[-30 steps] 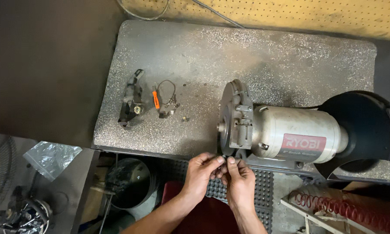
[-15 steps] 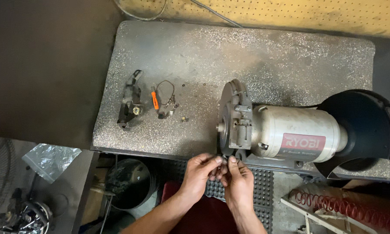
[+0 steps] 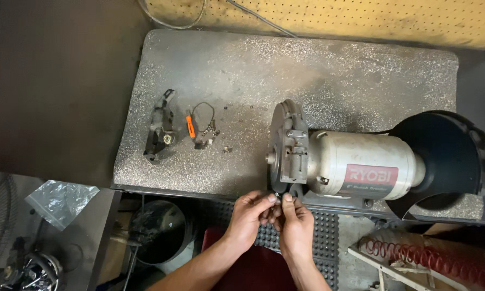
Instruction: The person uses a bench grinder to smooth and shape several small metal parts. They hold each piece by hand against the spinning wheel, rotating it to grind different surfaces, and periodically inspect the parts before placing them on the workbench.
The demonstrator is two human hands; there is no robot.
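The bench grinder (image 3: pixel 355 170) sits at the near edge of the speckled worktop (image 3: pixel 318 81), with bare surface open toward twelve o'clock and small loose parts (image 3: pixel 202 126) well apart at nine o'clock. It has a grey metal wheel housing, a cream motor body and a black guard. The left hand (image 3: pixel 248 218) and right hand (image 3: pixel 293 226), fingertips pinched together on something too small to tell, touch the housing's lower edge at six o'clock.

Even overhead light, sharp focus, dim left edge, faint glare on the grinder housing (image 3: pixel 361 161).
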